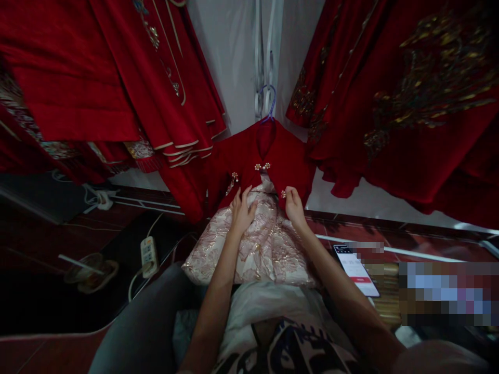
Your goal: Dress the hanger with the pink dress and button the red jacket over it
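A short red jacket (247,148) hangs from a purple hanger (268,106) in front of me, with pearl-like flower clasps (262,167) at its chest. Below it spreads a pale pink-and-gold brocade skirt (257,244), reaching toward my lap. My left hand (242,212) lies on the brocade near the jacket's lower edge, its fingers spread. Pinched in my right hand (293,205) is the jacket's lower front edge, right beside a small flower ornament (283,194). Another beaded ornament (232,182) sits on the jacket's left side.
Red embroidered garments hang at left (117,78) and right (409,114). A power strip (148,257) and a plastic bowl (89,272) with a white stick are at lower left. A lit phone (356,272) rests on a bamboo-like surface (385,291) at right.
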The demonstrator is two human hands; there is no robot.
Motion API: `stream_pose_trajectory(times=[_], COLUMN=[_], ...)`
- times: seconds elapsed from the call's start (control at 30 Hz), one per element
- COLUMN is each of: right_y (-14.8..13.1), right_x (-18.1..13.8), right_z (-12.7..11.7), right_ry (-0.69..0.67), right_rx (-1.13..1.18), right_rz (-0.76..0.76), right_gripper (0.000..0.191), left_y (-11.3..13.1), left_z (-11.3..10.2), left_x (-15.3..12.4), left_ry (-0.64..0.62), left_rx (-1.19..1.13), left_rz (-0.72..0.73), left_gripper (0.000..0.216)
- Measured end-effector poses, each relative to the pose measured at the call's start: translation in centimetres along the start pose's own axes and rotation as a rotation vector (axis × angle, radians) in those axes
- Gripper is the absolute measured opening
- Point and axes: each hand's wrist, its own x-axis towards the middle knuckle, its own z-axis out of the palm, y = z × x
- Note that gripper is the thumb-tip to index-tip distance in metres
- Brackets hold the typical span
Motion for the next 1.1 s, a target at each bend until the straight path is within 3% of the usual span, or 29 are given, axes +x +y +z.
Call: stream_pose_trajectory(times=[0.2,0.33,0.47,0.53,0.73,0.83,0.93,1.1], right_y=[-1.8,-2.0,-2.3,-2.9,-5.1,-4.6,-3.1,-1.0], right_x=[0.2,1.2,2.5,3.3,6.2,7.5,8.2,8.0], right_z=[0.1,0.5,1.3,1.8,4.8,7.3,9.6,11.0], right_ry=[-0.176,-0.278,-0.359,-0.373,-0.390,-0.418,-0.358,-0.254], right_rx=[-0.029,0.100,0.214,0.241,0.224,0.227,0.169,-0.004], right_rz=[-0.009,0.053,0.095,0.080,0.007,0.002,-0.038,-0.123], right_gripper=[0.044,0.039,0.037,0.035,0.035,0.035,0.035,0.035], left_y=[-2.1,-3.3,-4.0,-4.4,-5.0,-4.7,-4.1,-3.0], left_z=[0.3,-0.1,0.4,0.9,1.7,1.2,0.4,-0.4], left_x=[1.5,4.9,8.2,9.1,10.4,11.3,11.6,10.6], left_ry=[0.194,0.210,0.288,0.367,0.537,0.477,0.376,0.353], left_rx=[-0.302,-0.512,-0.735,-0.746,-0.652,-0.739,-0.858,-0.954], left_rz=[-0.162,-0.178,-0.366,-0.426,-0.383,-0.467,-0.530,-0.509], left_gripper=[0.039,0.044,0.027,0.021,0.017,0.016,0.023,0.032])
